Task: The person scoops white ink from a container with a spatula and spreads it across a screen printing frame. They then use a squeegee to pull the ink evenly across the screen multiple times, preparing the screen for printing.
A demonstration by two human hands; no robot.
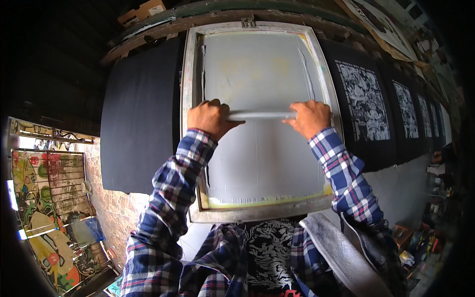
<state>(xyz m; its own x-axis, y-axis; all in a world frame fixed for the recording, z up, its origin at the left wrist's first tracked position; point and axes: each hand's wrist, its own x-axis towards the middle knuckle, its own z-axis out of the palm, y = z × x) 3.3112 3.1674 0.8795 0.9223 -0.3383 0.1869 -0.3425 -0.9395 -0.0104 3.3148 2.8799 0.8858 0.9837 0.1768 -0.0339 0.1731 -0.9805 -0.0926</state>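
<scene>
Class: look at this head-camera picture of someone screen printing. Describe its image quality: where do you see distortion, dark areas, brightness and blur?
Head view: fisheye bends the table edge and screen frame; corners fall to black; the grey mesh is evenly lit, without harsh glare; both hands, left hand and right hand, on the squeegee look sharp; printed shirts at right shrink and soften toward the rim.

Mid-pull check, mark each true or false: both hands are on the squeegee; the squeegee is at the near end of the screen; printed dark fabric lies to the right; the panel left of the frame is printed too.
1. Both hands grip the squeegee. True: left hand and right hand hold its ends.
2. The squeegee sits at the near end of the screen frame. False: it is about midway.
3. Printed dark fabric lies to the right. True.
4. The left dark panel is printed. False: it is plain.
</scene>
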